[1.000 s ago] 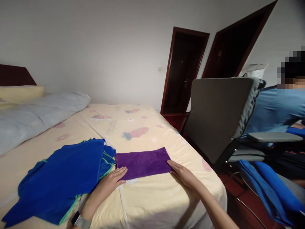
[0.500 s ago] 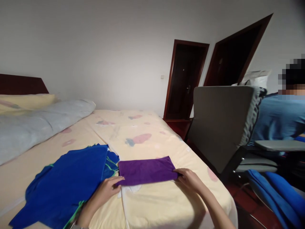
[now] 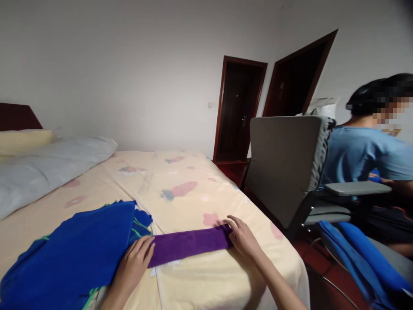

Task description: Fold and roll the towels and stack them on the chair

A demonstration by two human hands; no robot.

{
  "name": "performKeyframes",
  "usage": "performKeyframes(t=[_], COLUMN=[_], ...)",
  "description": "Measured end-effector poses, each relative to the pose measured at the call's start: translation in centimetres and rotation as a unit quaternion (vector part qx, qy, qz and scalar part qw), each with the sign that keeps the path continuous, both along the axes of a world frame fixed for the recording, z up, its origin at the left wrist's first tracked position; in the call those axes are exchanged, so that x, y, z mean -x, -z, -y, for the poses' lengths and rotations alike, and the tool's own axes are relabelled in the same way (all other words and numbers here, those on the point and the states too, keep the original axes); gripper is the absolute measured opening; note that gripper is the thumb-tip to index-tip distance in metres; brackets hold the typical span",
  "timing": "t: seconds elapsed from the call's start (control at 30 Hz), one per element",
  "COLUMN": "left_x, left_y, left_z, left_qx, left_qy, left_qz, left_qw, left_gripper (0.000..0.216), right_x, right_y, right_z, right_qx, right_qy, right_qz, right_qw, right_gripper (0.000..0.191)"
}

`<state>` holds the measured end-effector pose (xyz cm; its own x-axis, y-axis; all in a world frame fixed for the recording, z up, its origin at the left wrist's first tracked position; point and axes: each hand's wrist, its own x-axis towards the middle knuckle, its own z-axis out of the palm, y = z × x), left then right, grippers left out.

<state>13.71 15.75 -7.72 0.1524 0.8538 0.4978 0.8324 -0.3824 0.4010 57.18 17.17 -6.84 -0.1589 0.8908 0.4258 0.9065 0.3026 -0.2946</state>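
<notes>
A purple cloth (image 3: 190, 245), folded into a long narrow strip, lies across the near part of the bed. My left hand (image 3: 137, 258) rests over the strip's left end, fingers stretched out and lying flat. At the right end, my right hand (image 3: 243, 239) touches the cloth with its fingers spread, slightly smeared by motion. Left of the strip a pile of blue cloths (image 3: 74, 249) with green edging is spread out, partly under my left forearm.
The patterned bed sheet (image 3: 180, 206) reaches back to a grey pillow (image 3: 58, 168) on the left. On the right, a person in a blue shirt (image 3: 361, 150) sits in a grey chair (image 3: 284, 168). Blue cloths (image 3: 364, 258) hang low at the right. Beyond stands a dark door (image 3: 235, 112).
The purple cloth has been folded over from a wider rectangle into a narrower strip. Both hands have shifted onto its ends. The view has turned somewhat to the right.
</notes>
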Motion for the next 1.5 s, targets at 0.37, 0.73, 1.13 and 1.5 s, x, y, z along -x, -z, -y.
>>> performKeyframes(t=[0.37,0.73,1.13,1.5], left_x=[-8.9,-1.3,0.2,-1.2], left_y=[1.7,1.0,-2.1,0.0], left_z=[-1.4,-2.0,-5.3,-6.4], left_qx=[-0.123,0.008,0.254,-0.052], left_qy=[0.214,0.211,0.151,0.05], left_qz=[-0.305,-0.205,0.181,-0.083], left_qw=[0.92,0.956,0.938,0.994], left_gripper=[0.051,0.048,0.04,0.036], right_x=[9.8,1.1,0.2,2.4], right_y=[0.5,-0.2,-2.9,-0.8], right_z=[1.5,0.2,-5.5,-7.1], right_qx=[0.001,0.095,0.251,-0.046], right_qy=[-0.27,-0.219,-0.167,-0.144], right_qz=[0.066,-0.001,-0.185,-0.014], right_qw=[0.961,0.971,0.935,0.988], right_gripper=[0.054,0.053,0.04,0.036])
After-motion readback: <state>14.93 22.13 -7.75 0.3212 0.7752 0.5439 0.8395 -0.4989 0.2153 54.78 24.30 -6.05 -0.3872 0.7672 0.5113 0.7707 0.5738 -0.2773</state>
